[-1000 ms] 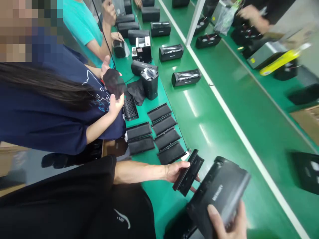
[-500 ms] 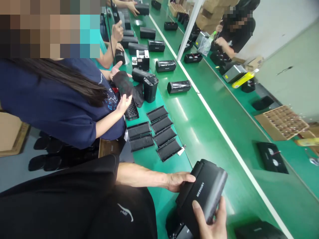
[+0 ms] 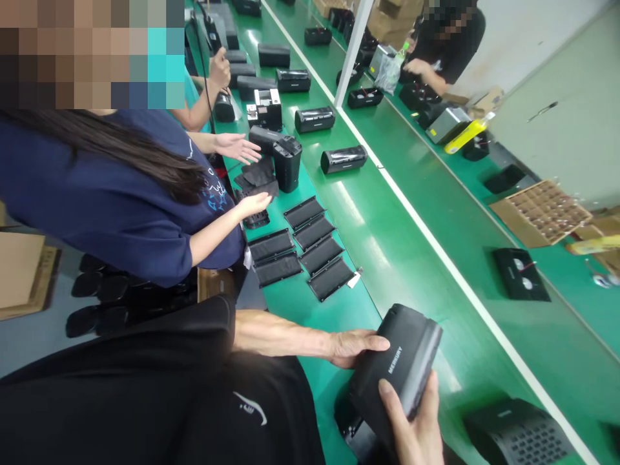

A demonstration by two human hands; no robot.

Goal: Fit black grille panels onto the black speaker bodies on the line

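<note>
A black speaker housing [image 3: 404, 361] marked MERKURY is held between both my hands, tilted, over the near edge of the bench. My left hand [image 3: 356, 347] grips its left side, the thumb lying on the front face. From below, my right hand [image 3: 411, 413] wraps the lower end, with its thumb on the front and fingers along the right side. Partly hidden underneath is another black housing [image 3: 345, 413]. Several black mesh grille panels [image 3: 317, 234] lie in two rows beyond my left forearm.
A co-worker's hands [image 3: 256, 203] handle black cloth pieces [image 3: 254, 174] beside an upright housing [image 3: 287, 165]. Black speakers [image 3: 343, 159] stand along the green conveyor [image 3: 387, 245]. One perforated housing [image 3: 518, 429] is at lower right. A carton with dividers [image 3: 542, 213] sits across the line.
The housing in my hands has turned slightly, its front now facing me more. A perforated housing at lower right has come further into view. The co-worker's hands have moved apart, lowering the cloth.
</note>
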